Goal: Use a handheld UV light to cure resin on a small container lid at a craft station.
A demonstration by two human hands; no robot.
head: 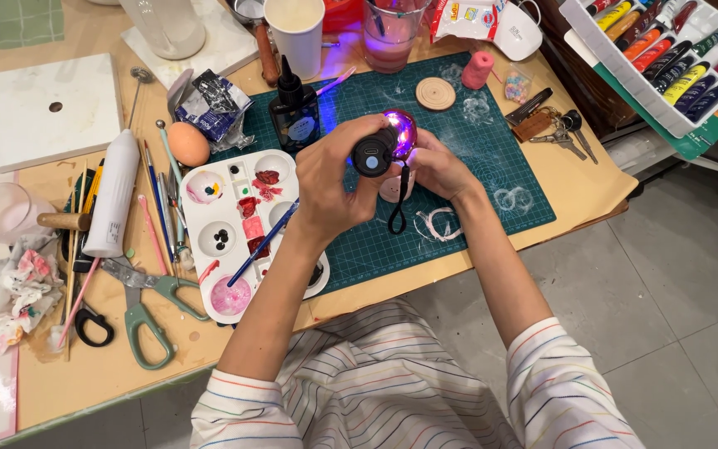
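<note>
**Curing a small piece under violet torchlight**

Holding a small black torch (373, 153) in the left hand (330, 187), the person aims its violet beam at a small rounded piece (401, 131) pinched in the right hand (435, 166), both raised just above the green cutting mat (475, 158). Left fingers wrap fully round the torch barrel; its wrist cord (398, 204) dangles free. Right fingertips close narrowly on the piece, which glows purple close to the lens.

To do this well, I judge the beam should stay near and square to the surface, the piece turning slowly so every side catches light, with fingertips kept off any wet coating. A dark dropper bottle (294, 112) stands just behind, and a paint palette (243, 224) with a blue brush (263, 243) lies to the left.
</note>
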